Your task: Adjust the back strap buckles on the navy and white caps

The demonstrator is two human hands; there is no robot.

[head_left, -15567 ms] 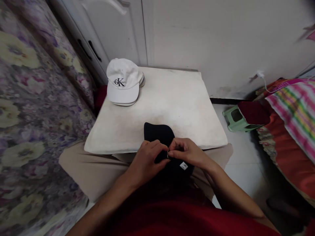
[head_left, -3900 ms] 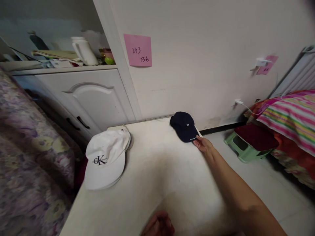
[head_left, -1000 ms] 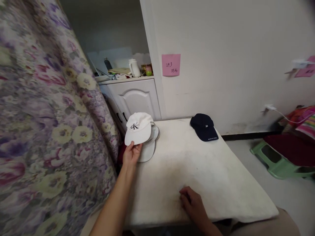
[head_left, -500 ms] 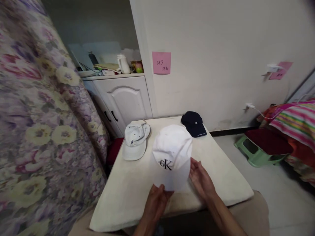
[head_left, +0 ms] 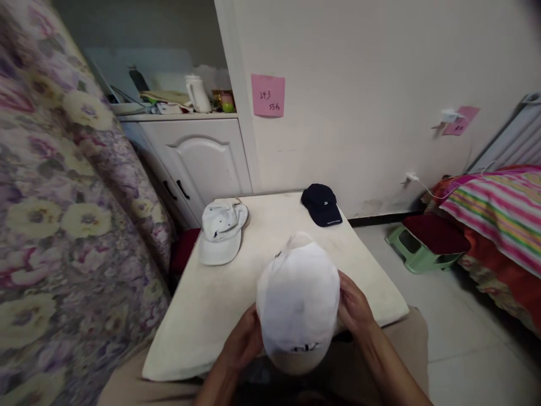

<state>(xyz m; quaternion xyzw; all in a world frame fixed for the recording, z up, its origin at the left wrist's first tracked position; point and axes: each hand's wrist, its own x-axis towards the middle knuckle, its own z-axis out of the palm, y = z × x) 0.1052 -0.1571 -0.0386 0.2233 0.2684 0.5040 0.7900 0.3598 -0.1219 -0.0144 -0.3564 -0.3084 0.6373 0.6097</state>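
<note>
A white baseball cap [head_left: 298, 299] with dark lettering on its front is held up over the near edge of the table, its brim toward me. My left hand [head_left: 245, 335] grips the cap's left side, and my right hand [head_left: 353, 301] grips its right side. The cap hides some fingertips of both hands. A pale grey-white cap [head_left: 222, 231] lies at the table's back left, brim facing forward. At the back right rests a navy blue cap [head_left: 322, 204] with small white marks on its front and brim.
The caps lie on a cream-covered table [head_left: 203, 332] against the wall. A floral curtain [head_left: 63, 225] hangs at left beside a white cabinet [head_left: 203, 160]. To the right stand a green stool [head_left: 408, 248] and a bed with a striped cover [head_left: 502, 208].
The white cap has come closer to me and tipped forward, so its crown now faces me and its lettering sits low. My right hand has closed on its side. The view has shifted slightly.
</note>
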